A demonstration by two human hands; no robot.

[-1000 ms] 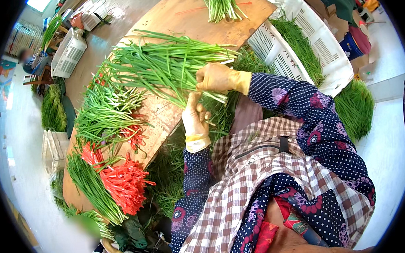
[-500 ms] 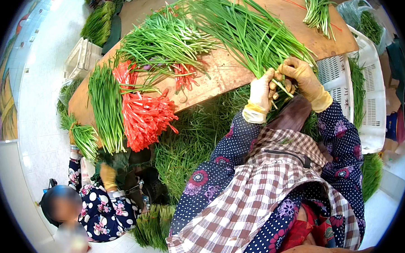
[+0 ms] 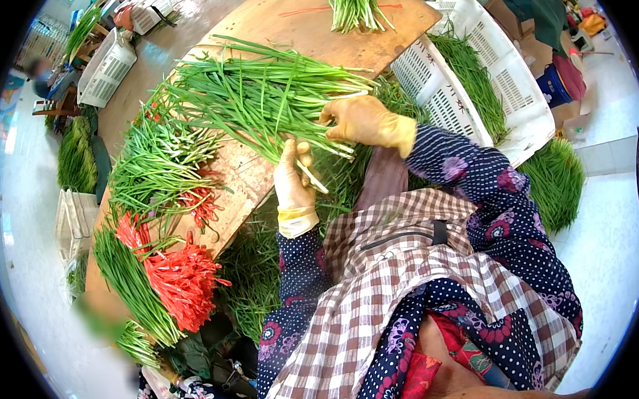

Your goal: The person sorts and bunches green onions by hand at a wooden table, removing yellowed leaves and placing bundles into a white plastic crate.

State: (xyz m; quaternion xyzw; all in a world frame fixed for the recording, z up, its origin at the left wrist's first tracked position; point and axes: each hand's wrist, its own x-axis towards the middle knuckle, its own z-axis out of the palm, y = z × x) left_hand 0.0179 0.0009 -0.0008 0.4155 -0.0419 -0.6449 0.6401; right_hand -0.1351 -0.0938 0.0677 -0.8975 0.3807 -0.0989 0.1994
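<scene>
A loose pile of garlic chives (image 3: 258, 95) lies across the wooden table in front of me, pale stem ends toward me. My left hand (image 3: 294, 180), in a yellowish glove, is closed around a few stalks whose white ends poke out past the fingers. At the pile's stem ends, my right hand (image 3: 367, 122), gloved the same way, has thumb and fingers bent together in a pinch on stalks there. The fingertips are partly hidden among the stems. Left of the pile sits a second heap of chives (image 3: 154, 164), beside a bunch of red plastic ties (image 3: 186, 282).
A neat chive bundle (image 3: 134, 286) lies at the table's left. Another bundle (image 3: 354, 5) rests at the far end, near a red strip. White crates (image 3: 524, 69) holding chives stand to the right. Loose greens (image 3: 255, 281) fill the space below the table edge. Another person's floral sleeve (image 3: 200, 397) shows lower left.
The view has turned, so the table sits further left. My hands, close together before, are now apart: the left lower with a few stalks, the right at the pile's stem ends.
</scene>
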